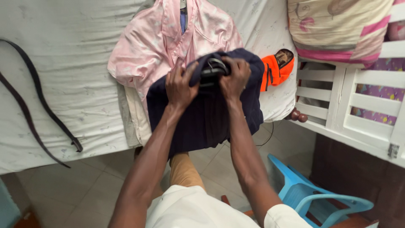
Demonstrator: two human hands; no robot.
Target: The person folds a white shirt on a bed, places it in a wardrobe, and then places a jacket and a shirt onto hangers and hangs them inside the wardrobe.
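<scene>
Fingers of both hands — left hand (180,86), right hand (234,77) — clutch dark navy garment (206,114); black bunched part (212,71) possibly a waistband.

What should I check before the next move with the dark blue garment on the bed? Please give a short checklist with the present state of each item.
1. Left hand has a grip on the dark blue garment: ok, fingers press into the upper edge.
2. Right hand has a grip on it too: ok, closed on the top near the black strap.
3. Garment fully supported by the bed: not ok, its lower part hangs over the edge.
4. Pink shirt free of the garment: not ok, it lies partly underneath.
5. Orange item apart from the garment: cannot tell, they look very close.
6. Black belt away from the hands: ok.
</scene>
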